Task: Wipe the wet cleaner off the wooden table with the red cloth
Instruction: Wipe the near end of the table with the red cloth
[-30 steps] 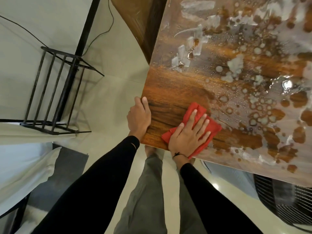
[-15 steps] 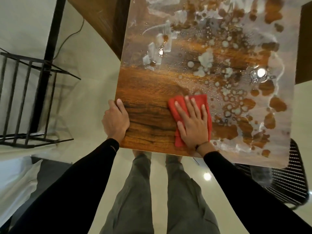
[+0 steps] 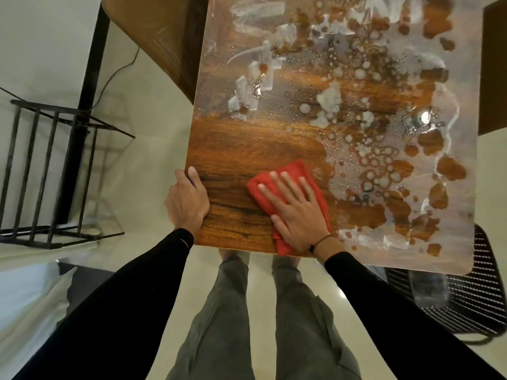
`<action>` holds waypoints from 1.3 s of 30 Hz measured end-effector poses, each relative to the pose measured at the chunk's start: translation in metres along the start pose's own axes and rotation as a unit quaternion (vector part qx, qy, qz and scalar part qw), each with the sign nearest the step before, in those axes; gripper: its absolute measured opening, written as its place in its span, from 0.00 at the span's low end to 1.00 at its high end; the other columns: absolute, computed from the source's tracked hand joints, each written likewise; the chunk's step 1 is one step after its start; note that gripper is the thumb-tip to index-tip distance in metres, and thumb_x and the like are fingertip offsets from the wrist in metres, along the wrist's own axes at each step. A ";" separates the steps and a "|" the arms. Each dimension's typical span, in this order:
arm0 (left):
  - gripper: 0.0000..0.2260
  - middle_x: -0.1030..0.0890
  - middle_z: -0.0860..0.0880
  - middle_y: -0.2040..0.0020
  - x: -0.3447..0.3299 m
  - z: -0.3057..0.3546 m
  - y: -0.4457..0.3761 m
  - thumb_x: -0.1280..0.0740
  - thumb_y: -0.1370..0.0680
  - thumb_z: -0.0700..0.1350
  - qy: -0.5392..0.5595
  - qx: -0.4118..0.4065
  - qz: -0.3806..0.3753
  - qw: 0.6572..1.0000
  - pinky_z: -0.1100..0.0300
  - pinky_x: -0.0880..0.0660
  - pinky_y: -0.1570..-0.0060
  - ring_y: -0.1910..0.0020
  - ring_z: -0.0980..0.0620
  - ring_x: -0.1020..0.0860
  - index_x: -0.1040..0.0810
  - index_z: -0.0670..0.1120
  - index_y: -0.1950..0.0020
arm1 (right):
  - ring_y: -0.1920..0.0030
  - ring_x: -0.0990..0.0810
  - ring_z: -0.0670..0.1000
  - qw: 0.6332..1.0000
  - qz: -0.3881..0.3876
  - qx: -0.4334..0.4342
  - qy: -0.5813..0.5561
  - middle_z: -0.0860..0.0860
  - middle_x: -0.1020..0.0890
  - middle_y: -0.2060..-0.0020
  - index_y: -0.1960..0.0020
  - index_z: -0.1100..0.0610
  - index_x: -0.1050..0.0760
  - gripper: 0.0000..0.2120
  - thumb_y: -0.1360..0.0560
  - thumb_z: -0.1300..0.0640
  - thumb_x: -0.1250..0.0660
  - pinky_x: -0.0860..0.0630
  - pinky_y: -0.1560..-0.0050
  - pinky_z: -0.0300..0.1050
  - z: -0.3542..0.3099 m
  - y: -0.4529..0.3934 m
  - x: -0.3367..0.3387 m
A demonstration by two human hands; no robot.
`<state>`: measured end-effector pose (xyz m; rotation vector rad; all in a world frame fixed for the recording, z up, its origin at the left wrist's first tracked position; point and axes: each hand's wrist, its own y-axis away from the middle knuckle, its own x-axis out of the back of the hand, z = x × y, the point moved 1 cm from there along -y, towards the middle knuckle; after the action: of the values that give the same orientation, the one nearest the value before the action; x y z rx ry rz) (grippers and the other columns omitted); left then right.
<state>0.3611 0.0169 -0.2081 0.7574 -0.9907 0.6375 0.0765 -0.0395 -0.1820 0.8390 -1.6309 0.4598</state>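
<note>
Table: rectangular brown wooden table (image 3: 247, 149), near-left part dry.
Cleaner: white foamy wet cleaner (image 3: 384, 133) across far and right areas.
Cloth: folded red cloth (image 3: 290, 171) near front edge.
Right hand (image 3: 296, 215): flat on cloth, fingers spread.
Left hand (image 3: 186, 201): fingers curled together over left edge.

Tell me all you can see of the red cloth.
The red cloth looks like soft fabric, folded into a rumpled pad. It lies flat near the table's near left corner, on clean dry wood, its right edge meeting the foamy cleaner. The right hand presses on it, palm down, fingers spread, covering most of it. One end hangs slightly over the table's near edge. The left hand does not touch it.
</note>
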 end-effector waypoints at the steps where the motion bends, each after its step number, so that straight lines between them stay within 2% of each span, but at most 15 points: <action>1: 0.26 0.23 0.46 0.53 0.000 0.000 0.000 0.55 0.10 0.63 -0.002 -0.002 0.000 1.000 0.44 0.24 0.49 0.56 0.43 0.23 0.28 0.45 0.38 | 0.09 0.55 0.58 0.999 0.009 -0.042 0.008 0.52 0.54 0.09 0.09 0.42 0.54 0.36 0.14 0.38 0.47 0.51 0.14 0.72 0.010 0.004 0.004; 4: 0.25 0.23 0.47 0.54 -0.001 0.001 -0.001 0.55 0.11 0.64 -0.002 -0.003 0.006 1.000 0.45 0.26 0.51 0.58 0.43 0.23 0.28 0.46 0.39 | 0.09 0.54 0.60 0.985 0.040 -0.165 0.009 0.53 0.53 0.09 0.09 0.41 0.51 0.38 0.16 0.34 0.46 0.57 0.13 0.71 0.022 -0.017 0.015; 6: 0.24 0.23 0.47 0.55 -0.002 0.000 -0.003 0.55 0.11 0.64 -0.004 -0.004 0.012 1.000 0.47 0.28 0.52 0.59 0.44 0.24 0.29 0.47 0.40 | 0.09 0.54 0.60 0.977 0.057 -0.205 -0.004 0.55 0.53 0.09 0.09 0.44 0.52 0.38 0.15 0.36 0.46 0.59 0.12 0.67 0.017 -0.049 0.021; 10: 0.20 0.24 0.48 0.56 -0.003 -0.004 -0.003 0.55 0.11 0.64 -0.010 -0.002 0.008 1.000 0.48 0.29 0.54 0.60 0.45 0.24 0.33 0.51 0.44 | 0.09 0.55 0.58 0.993 0.033 -0.110 -0.019 0.56 0.54 0.09 0.08 0.50 0.55 0.39 0.14 0.45 0.44 0.56 0.10 0.60 -0.008 -0.085 0.018; 14: 0.20 0.24 0.48 0.56 -0.003 -0.001 0.004 0.55 0.11 0.64 -0.007 0.002 0.003 1.000 0.47 0.30 0.53 0.59 0.44 0.23 0.33 0.50 0.44 | 0.09 0.56 0.56 0.999 -0.012 0.030 -0.026 0.55 0.55 0.09 0.08 0.50 0.57 0.37 0.13 0.45 0.46 0.54 0.10 0.59 -0.023 -0.048 0.006; 16: 0.21 0.23 0.47 0.55 0.000 0.001 0.003 0.55 0.10 0.63 -0.005 0.001 0.004 1.000 0.47 0.30 0.52 0.58 0.43 0.23 0.32 0.49 0.43 | 0.09 0.57 0.55 0.999 -0.011 0.042 -0.028 0.53 0.56 0.09 0.08 0.48 0.58 0.37 0.12 0.43 0.47 0.55 0.10 0.60 -0.013 -0.018 0.000; 22: 0.22 0.19 0.43 0.52 0.005 0.006 0.007 0.52 0.10 0.61 -0.020 -0.008 0.024 0.999 0.48 0.31 0.52 0.57 0.41 0.21 0.29 0.45 0.38 | 0.09 0.54 0.56 0.980 0.059 -0.192 -0.016 0.52 0.53 0.09 0.08 0.46 0.52 0.37 0.15 0.40 0.46 0.54 0.11 0.65 0.033 0.014 0.009; 24: 0.22 0.19 0.41 0.41 0.009 0.011 0.013 0.47 0.11 0.61 -0.010 -0.049 0.031 0.998 0.46 0.27 0.47 0.46 0.38 0.18 0.30 0.44 0.30 | 0.09 0.53 0.58 0.964 0.068 -0.255 -0.029 0.54 0.51 0.09 0.08 0.47 0.52 0.38 0.15 0.40 0.46 0.55 0.11 0.65 0.029 -0.007 0.015; 25: 0.24 0.23 0.39 0.32 0.010 0.015 0.017 0.44 0.11 0.61 -0.015 -0.089 0.035 0.995 0.42 0.26 0.39 0.36 0.37 0.21 0.32 0.44 0.24 | 0.09 0.53 0.58 0.959 0.072 -0.272 -0.033 0.55 0.51 0.09 0.08 0.47 0.52 0.38 0.15 0.40 0.46 0.55 0.11 0.65 0.025 -0.019 0.016; 26: 0.26 0.29 0.39 0.24 0.009 0.021 0.021 0.41 0.12 0.60 -0.028 -0.136 0.037 0.990 0.39 0.29 0.30 0.28 0.37 0.26 0.35 0.45 0.20 | 0.09 0.53 0.59 0.959 0.073 -0.273 -0.032 0.56 0.52 0.09 0.08 0.48 0.52 0.38 0.15 0.41 0.46 0.55 0.11 0.65 0.021 -0.030 0.018; 28: 0.28 0.37 0.39 0.16 0.006 0.034 0.029 0.39 0.12 0.59 -0.045 -0.225 0.031 0.973 0.37 0.39 0.19 0.18 0.39 0.35 0.38 0.46 0.16 | 0.09 0.53 0.59 0.969 0.070 -0.235 -0.023 0.56 0.51 0.09 0.08 0.48 0.52 0.38 0.15 0.42 0.45 0.55 0.11 0.65 0.015 -0.047 0.020; 30: 0.27 0.40 0.40 0.14 -0.003 0.046 0.038 0.39 0.12 0.57 -0.052 -0.305 0.010 0.951 0.38 0.44 0.15 0.15 0.40 0.39 0.36 0.46 0.17 | 0.09 0.53 0.58 0.981 0.063 -0.184 -0.016 0.56 0.52 0.09 0.08 0.48 0.53 0.38 0.14 0.42 0.45 0.54 0.11 0.65 0.012 -0.054 0.020; 33: 0.26 0.41 0.41 0.13 -0.019 0.057 0.050 0.40 0.12 0.56 -0.069 -0.388 -0.031 0.918 0.41 0.44 0.14 0.13 0.42 0.41 0.35 0.47 0.16 | 0.09 0.55 0.57 0.991 0.055 -0.125 -0.017 0.55 0.53 0.09 0.08 0.48 0.54 0.38 0.14 0.43 0.44 0.53 0.11 0.64 0.013 -0.042 0.019; 36: 0.28 0.41 0.44 0.12 -0.024 0.058 0.051 0.41 0.13 0.59 -0.082 -0.389 -0.037 0.917 0.43 0.46 0.14 0.13 0.44 0.42 0.37 0.50 0.15 | 0.09 0.55 0.56 0.995 0.040 -0.086 -0.012 0.53 0.53 0.09 0.08 0.47 0.54 0.37 0.14 0.43 0.45 0.53 0.11 0.63 0.029 -0.005 0.014; 39: 0.28 0.42 0.45 0.12 -0.024 0.058 0.051 0.43 0.12 0.60 -0.097 -0.384 -0.033 0.918 0.43 0.46 0.14 0.13 0.43 0.42 0.38 0.51 0.14 | 0.09 0.53 0.55 0.987 0.052 -0.152 -0.008 0.52 0.52 0.09 0.08 0.46 0.53 0.37 0.14 0.42 0.45 0.53 0.11 0.63 0.058 0.029 0.018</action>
<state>0.2830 -0.0029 -0.1965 0.1497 -1.2721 0.0748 0.0145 -0.0657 -0.1742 0.5327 -1.7120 0.2665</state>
